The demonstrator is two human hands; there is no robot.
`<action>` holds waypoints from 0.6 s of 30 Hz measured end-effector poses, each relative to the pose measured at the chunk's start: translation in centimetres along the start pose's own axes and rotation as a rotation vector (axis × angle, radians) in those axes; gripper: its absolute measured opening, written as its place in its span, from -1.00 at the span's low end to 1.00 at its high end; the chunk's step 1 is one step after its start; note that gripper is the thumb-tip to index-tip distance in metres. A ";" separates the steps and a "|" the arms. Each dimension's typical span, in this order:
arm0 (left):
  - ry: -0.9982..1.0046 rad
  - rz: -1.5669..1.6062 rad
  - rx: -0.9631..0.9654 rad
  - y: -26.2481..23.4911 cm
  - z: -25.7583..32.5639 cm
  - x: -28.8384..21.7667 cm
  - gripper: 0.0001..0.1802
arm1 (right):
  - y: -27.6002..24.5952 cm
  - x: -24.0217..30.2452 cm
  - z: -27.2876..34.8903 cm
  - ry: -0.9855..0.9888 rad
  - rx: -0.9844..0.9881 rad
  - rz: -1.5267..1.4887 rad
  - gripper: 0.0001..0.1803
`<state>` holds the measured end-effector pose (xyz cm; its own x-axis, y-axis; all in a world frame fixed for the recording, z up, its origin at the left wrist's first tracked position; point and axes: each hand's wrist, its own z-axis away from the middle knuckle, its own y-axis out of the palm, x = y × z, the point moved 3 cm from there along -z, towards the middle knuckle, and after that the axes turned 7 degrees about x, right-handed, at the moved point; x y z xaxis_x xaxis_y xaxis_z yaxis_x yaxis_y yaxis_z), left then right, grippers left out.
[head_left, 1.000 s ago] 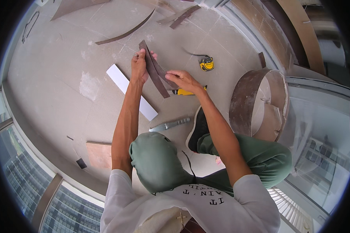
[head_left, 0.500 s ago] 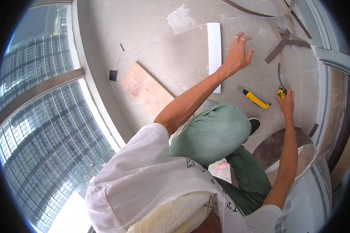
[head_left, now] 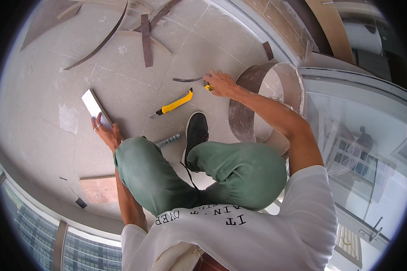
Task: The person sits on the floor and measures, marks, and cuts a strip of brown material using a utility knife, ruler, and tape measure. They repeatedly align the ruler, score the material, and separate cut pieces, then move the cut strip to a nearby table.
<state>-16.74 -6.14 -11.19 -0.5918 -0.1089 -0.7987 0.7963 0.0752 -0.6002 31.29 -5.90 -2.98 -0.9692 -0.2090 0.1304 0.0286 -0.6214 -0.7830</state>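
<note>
My left hand (head_left: 106, 132) is closed over the near end of a narrow white strip of board (head_left: 93, 104), fingers on its top face and thumb at the side. My right hand (head_left: 221, 84) is wrapped round a yellow and black tape measure (head_left: 207, 86), low over the floor. A thin dark curved strip (head_left: 186, 80) reaches left from the tape measure; whether it is the tape's blade I cannot tell. Between my hands a yellow utility knife (head_left: 177, 103) lies on the tiles, its blade end pointing toward my left knee.
A grey ribbed cylinder (head_left: 169, 140) lies beside my shoe (head_left: 197, 131). A large brown curved band (head_left: 246, 92) stands at the right near a glass door (head_left: 362, 117). Dark strips (head_left: 146, 40) litter the far floor. A pinkish board (head_left: 98, 189) lies near the windows.
My view has turned to the right. My left hand, earlier raised beside the white strip with nothing in it, now grips the strip's end. My right hand still holds the tape measure.
</note>
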 end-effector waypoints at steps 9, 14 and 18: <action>0.166 -0.114 0.046 -4.1 2.3 1.8 -0.29 | 2.1 9.9 -0.3 0.035 -0.486 -0.225 -0.42; -0.001 -0.066 0.027 -2.2 2.7 0.2 -0.29 | 7.9 13.4 -2.4 -0.094 -0.275 -0.270 -0.44; -0.004 -0.136 0.052 -2.5 1.5 -0.2 -0.28 | 6.9 13.2 -2.2 -0.073 -0.181 -0.481 -0.46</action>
<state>-18.46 -7.82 -9.47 -0.6940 -0.1190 -0.7101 0.7144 0.0083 -0.6996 18.18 -11.26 -8.01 -0.8426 0.0119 0.5385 -0.4650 -0.5207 -0.7160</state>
